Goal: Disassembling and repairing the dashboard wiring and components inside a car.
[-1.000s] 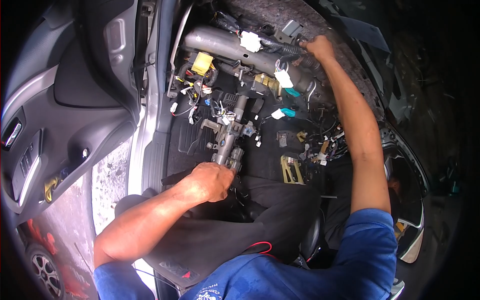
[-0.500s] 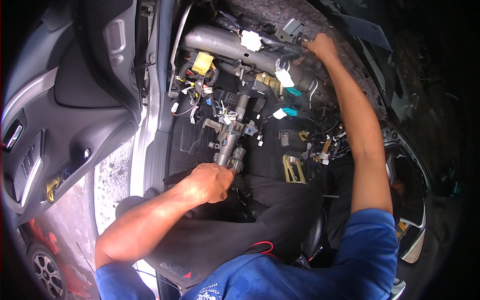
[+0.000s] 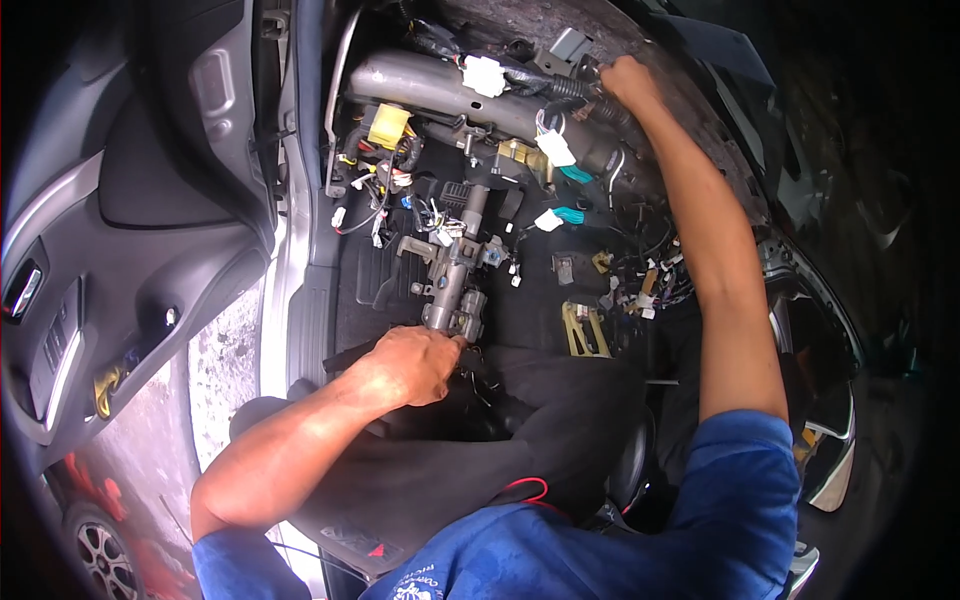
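Observation:
I look down into a car's stripped footwell. A bare metal steering column (image 3: 455, 275) runs down the middle, and my left hand (image 3: 410, 362) is closed around its lower end. Above it a grey metal cross tube (image 3: 440, 85) spans the dash area, with white, yellow and teal connectors clipped along it. My right hand (image 3: 628, 82) reaches far up and grips a black ribbed wiring harness (image 3: 572, 92) at the tube's right end. Both forearms are bare below blue sleeves.
The open grey driver's door (image 3: 110, 250) stands at the left, with a door sill (image 3: 285, 300) beside it. Loose wires and connectors (image 3: 640, 280) hang at centre right. A black seat (image 3: 520, 450) lies under my arms. Pavement and another car's wheel show at lower left.
Both hands keep their holds. The view and arms have shifted only slightly.

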{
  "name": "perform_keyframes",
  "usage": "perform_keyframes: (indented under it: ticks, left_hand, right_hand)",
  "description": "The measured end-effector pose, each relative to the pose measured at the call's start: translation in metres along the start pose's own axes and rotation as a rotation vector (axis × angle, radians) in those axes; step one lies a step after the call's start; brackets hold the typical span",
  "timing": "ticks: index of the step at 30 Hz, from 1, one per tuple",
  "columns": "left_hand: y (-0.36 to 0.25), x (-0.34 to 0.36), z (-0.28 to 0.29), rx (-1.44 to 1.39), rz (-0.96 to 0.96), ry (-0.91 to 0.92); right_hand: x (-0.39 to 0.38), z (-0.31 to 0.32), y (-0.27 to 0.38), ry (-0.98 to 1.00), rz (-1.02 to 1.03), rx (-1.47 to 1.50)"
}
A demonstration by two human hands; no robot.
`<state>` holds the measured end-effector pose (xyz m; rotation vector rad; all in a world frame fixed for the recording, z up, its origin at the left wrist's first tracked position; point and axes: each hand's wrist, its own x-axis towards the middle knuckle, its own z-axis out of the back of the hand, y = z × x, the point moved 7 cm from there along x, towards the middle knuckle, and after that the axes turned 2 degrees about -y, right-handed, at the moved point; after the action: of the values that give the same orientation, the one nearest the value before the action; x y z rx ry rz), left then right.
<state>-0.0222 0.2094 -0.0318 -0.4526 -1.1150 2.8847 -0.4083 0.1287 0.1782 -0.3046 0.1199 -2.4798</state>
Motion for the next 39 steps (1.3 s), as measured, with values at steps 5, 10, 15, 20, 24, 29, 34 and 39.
perform_keyframes:
  ticks: [5, 10, 15, 20, 24, 29, 34, 39]
  left_hand:
    - [-0.001, -0.001, 0.003, -0.005, 0.016, 0.012]
    - [0.001, 0.001, 0.000, 0.007, 0.002, -0.024]
    - [0.003, -0.002, 0.002, -0.022, 0.017, -0.024]
    - [0.001, -0.003, 0.001, -0.006, -0.017, -0.044]
    - [-0.001, -0.007, 0.002, 0.004, 0.000, -0.016]
    - [-0.023, 0.007, 0.020, 0.057, -0.198, -0.088]
    - [-0.001, -0.018, 0.013, -0.039, -0.057, -0.074]
    - [-0.018, -0.003, 0.015, -0.003, -0.056, -0.014]
  right_hand:
    - [-0.005, 0.000, 0.006, 0.033, -0.018, -0.041]
    - [0.008, -0.006, 0.000, 0.022, -0.006, -0.013]
    - [-0.009, 0.002, 0.012, 0.022, -0.057, -0.059]
    - [0.011, -0.008, 0.003, -0.047, -0.016, 0.001]
    - [0.006, -0.011, 0.004, -0.108, 0.037, 0.011]
    - [0.060, 0.006, -0.079, -0.137, 0.117, -0.170]
    - [-0.028, -0.002, 0.034, 0.011, 0.060, 0.158]
    - [-0.001, -0.002, -0.013, -0.063, -0.056, 0.176]
